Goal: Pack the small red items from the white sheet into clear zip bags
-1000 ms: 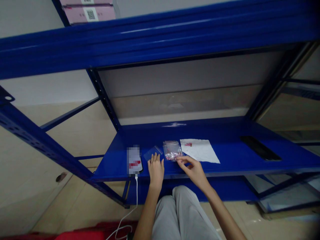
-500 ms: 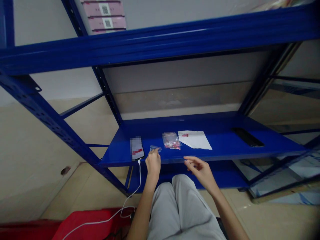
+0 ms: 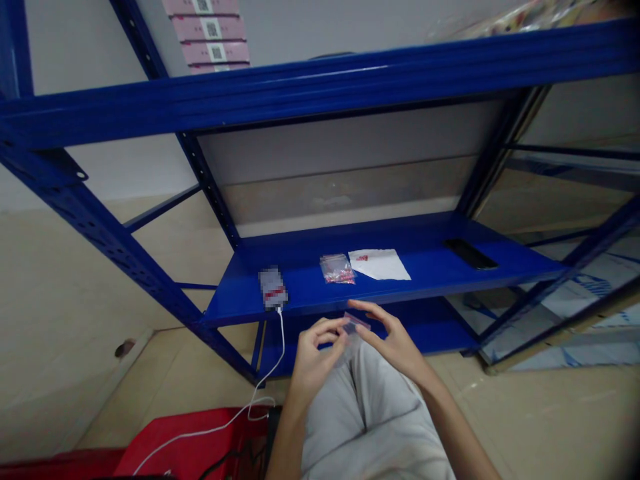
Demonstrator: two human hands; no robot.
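My left hand [image 3: 316,355] pinches a small clear zip bag [image 3: 356,321] between thumb and fingertips, above my lap. My right hand [image 3: 395,341] is at the bag's other side, thumb and forefinger spread apart around its upper edge. The thumb looks to be touching the plastic, though I cannot tell for certain. Beyond them on the blue shelf [image 3: 290,253] lies a pile of clear zip bags [image 3: 336,268] with small red and pink pieces inside. Beside it is a white sheet of paper [image 3: 387,265] bearing a few small red pieces [image 3: 362,258].
A phone [image 3: 273,288] with a white charging cable [image 3: 281,343] lies at the shelf's left. A black flat object [image 3: 471,254] lies at the right. Overhead runs a blue crossbeam [image 3: 320,87], with pink boxes [image 3: 210,30] above. A red container [image 3: 185,437] stands low left.
My left hand has drawn the zip bag back from the shelf edge toward my lap and rightward. My right hand has moved in to meet it. The view has shifted slightly.
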